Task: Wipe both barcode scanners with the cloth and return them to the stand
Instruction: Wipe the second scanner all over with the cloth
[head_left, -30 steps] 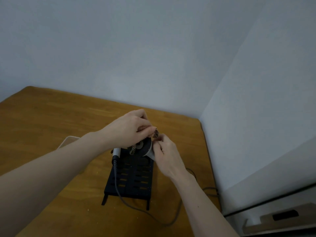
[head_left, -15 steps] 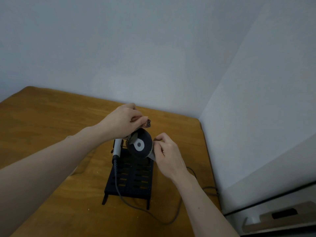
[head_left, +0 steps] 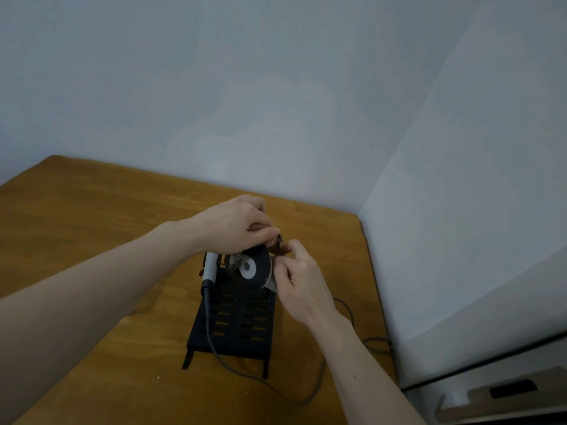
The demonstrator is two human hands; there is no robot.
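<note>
Above the slotted black metal stand (head_left: 236, 326), the left hand (head_left: 236, 225) pinches a checked woven cloth (head_left: 236, 259) against a round-based black scanner (head_left: 251, 269); the right hand (head_left: 299, 280) grips its side. A grey corded scanner (head_left: 210, 266) sits in the stand.

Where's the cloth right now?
In the head view, the patterned cloth sits mid-frame, pinched by the left hand against the scanner, above the black stand.

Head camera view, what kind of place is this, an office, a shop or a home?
Hard to say; probably a plain desk corner indoors. A wooden table sits against bare pale walls, holding a black slotted stand and a corded barcode scanner.
</note>
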